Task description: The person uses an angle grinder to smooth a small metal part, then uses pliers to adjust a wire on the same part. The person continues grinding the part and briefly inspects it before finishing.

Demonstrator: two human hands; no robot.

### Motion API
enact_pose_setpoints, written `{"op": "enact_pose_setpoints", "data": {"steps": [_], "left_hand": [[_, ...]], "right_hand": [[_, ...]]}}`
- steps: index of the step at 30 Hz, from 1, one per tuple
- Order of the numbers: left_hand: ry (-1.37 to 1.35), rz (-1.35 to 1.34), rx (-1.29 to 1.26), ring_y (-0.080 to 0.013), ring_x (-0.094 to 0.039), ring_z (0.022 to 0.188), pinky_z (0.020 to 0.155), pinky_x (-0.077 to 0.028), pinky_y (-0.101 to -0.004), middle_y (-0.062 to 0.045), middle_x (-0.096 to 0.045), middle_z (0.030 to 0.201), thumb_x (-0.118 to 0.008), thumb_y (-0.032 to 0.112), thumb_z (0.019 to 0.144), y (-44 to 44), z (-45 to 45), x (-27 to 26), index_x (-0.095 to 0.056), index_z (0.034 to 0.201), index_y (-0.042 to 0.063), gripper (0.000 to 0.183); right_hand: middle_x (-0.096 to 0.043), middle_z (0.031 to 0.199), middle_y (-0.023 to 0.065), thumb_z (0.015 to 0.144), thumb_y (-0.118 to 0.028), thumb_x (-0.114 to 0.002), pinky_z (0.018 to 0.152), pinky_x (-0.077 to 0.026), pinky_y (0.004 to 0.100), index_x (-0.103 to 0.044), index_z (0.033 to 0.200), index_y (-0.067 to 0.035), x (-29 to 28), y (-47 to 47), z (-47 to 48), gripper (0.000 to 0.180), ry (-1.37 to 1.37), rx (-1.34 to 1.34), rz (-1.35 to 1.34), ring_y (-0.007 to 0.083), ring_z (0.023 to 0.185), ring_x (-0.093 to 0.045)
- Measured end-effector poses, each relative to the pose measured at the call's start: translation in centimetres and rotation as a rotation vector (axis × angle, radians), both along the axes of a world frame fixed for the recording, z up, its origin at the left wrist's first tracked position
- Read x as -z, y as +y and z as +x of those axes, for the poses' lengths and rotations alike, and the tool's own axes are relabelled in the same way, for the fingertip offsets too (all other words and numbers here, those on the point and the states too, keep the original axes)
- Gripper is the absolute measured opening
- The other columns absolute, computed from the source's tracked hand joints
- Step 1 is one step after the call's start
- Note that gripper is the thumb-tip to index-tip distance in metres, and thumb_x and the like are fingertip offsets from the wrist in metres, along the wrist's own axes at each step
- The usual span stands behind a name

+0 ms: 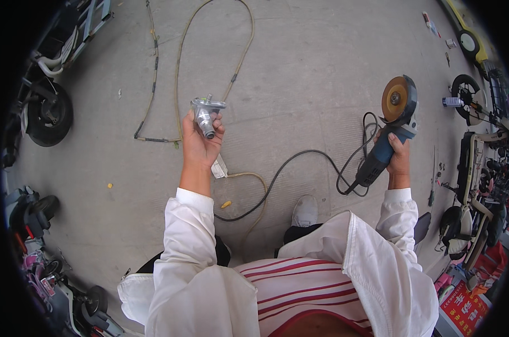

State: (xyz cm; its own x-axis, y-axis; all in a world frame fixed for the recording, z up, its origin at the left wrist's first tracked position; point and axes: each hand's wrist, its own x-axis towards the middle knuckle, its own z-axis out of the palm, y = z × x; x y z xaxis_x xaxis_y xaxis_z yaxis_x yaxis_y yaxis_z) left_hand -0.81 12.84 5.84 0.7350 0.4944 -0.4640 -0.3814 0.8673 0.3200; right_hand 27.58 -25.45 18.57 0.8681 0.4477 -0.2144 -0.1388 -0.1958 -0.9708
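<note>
My left hand (204,137) holds a silvery metal fitting (205,116) with a flat flange and a short tubular neck. The neck points back toward me. Out to the right, my right hand (397,153) grips the blue and black body of an angle grinder (383,151). Its brown disc (394,99) faces up and left, with a dark guard (411,94) along the far right side. Whether the disc is turning I cannot tell. From the grinder's rear end a black power cord (309,151) loops down across the floor toward a white socket block (219,167), partly behind my left wrist.
A taped, tan extension cable (178,67) snakes over the concrete floor (296,84). Parked scooters with a black wheel (50,113) line the left. At right stand more scooters (469,168), a spray can (452,102) and a screwdriver (431,197). My shoe (305,212) is near the cords.
</note>
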Motion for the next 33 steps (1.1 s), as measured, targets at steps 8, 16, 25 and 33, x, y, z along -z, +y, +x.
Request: {"op": "enact_pose_setpoints", "data": {"steps": [8, 16, 25, 33], "left_hand": [[0.119, 0.453, -0.005, -0.0198, -0.067, 0.1, 0.091, -0.056, -0.0342, -0.011, -0.069, 0.112, -0.061, 0.032, 0.105, 0.2, 0.9, -2.3, -0.055, 0.135, 0.003, 0.043], [0.216, 0.665, -0.008, -0.0185, -0.062, 0.116, 0.106, -0.045, -0.0352, -0.009, -0.065, 0.126, -0.076, 0.016, 0.095, -1.4, 2.0, -5.3, -0.052, 0.137, 0.0, 0.051], [0.178, 0.41, 0.063, -0.0194, -0.067, 0.103, 0.095, -0.053, -0.0346, -0.011, -0.068, 0.117, -0.075, 0.025, 0.097, -2.6, 2.5, -4.6, -0.056, 0.132, 0.002, 0.046], [0.213, 0.137, 0.142, -0.0219, -0.07, 0.093, 0.084, -0.061, -0.0356, -0.017, -0.068, 0.113, -0.067, 0.035, 0.101, -3.8, 3.4, -5.1, -0.058, 0.127, -0.001, 0.045]], "right_hand": [[-0.068, 0.093, 0.0122, 0.081, -0.027, -0.073, 0.074, -0.057, 0.0367, -0.061, 0.114, 0.002, 2.3, 2.2, -3.6, 0.046, 0.15, -0.166, -0.124, 0.0226, 0.083, -0.068], [-0.07, 0.094, 0.0113, 0.081, -0.022, -0.072, 0.076, -0.058, 0.0355, -0.064, 0.112, 0.002, 2.7, 4.4, -4.9, 0.04, 0.178, -0.294, -0.095, 0.0216, 0.083, -0.07], [-0.069, 0.092, 0.0105, 0.08, -0.021, -0.073, 0.075, -0.056, 0.0352, -0.062, 0.111, 0.0, 2.5, 5.4, -5.4, 0.038, 0.199, -0.363, -0.043, 0.0207, 0.082, -0.068], [-0.07, 0.092, 0.009, 0.08, -0.021, -0.075, 0.077, -0.054, 0.0342, -0.062, 0.112, -0.001, 2.9, 5.4, -6.1, 0.039, 0.239, -0.382, -0.044, 0.0189, 0.082, -0.067]]}}
